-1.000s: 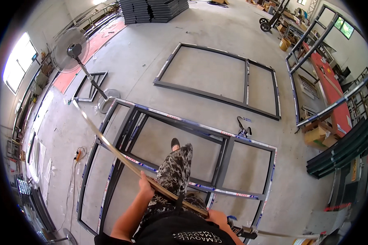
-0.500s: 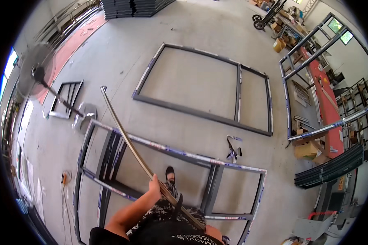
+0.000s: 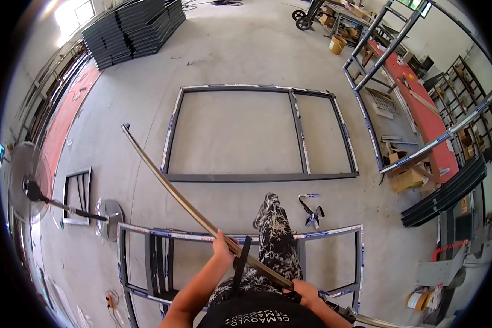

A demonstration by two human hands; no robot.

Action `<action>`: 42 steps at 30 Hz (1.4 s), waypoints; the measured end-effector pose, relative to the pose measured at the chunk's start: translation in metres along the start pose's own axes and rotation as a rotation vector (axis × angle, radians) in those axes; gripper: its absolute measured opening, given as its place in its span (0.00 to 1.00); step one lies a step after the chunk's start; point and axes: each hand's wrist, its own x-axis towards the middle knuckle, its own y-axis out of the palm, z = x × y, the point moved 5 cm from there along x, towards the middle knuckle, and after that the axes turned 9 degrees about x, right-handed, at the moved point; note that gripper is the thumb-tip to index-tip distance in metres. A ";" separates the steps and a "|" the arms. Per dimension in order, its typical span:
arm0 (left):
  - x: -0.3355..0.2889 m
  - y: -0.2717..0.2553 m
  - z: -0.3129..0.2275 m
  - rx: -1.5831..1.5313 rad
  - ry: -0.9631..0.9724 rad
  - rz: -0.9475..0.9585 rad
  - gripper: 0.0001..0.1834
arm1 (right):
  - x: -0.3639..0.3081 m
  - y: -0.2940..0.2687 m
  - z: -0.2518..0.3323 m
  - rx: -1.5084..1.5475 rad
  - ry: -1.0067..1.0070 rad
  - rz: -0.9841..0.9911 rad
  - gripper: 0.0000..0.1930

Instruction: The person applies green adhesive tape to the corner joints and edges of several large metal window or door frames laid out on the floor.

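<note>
A long, thin, bronze-coloured metal strip (image 3: 172,188) slants across my front, its far end up to the left and its near end by my waist. My left hand (image 3: 222,250) is closed around it partway along. At the near end, my right hand (image 3: 305,291) is wrapped round the same strip, with the fingers partly hidden. A dark frame with printed film (image 3: 328,233) lies on the floor under me, and my leg reaches over its far bar. Below my right wrist, a dark object (image 3: 336,309) is too unclear to name.
Ahead lies another large grey frame (image 3: 229,177) with one crossbar. A crumpled strap (image 3: 311,213) is on the floor between the frames. At left stands a fan (image 3: 33,191) beside a small frame (image 3: 65,197). A tall frame (image 3: 369,126) leans by a red-topped bench (image 3: 432,131) at right.
My body has moved forward, with one leg now beyond the near frame's far bar. The strip has come along in my hands, and my right hand has come into clearer view.
</note>
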 end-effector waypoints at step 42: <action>0.424 0.617 -0.429 0.665 -0.274 -0.042 0.10 | 0.569 -0.447 0.361 0.275 0.461 -0.436 0.20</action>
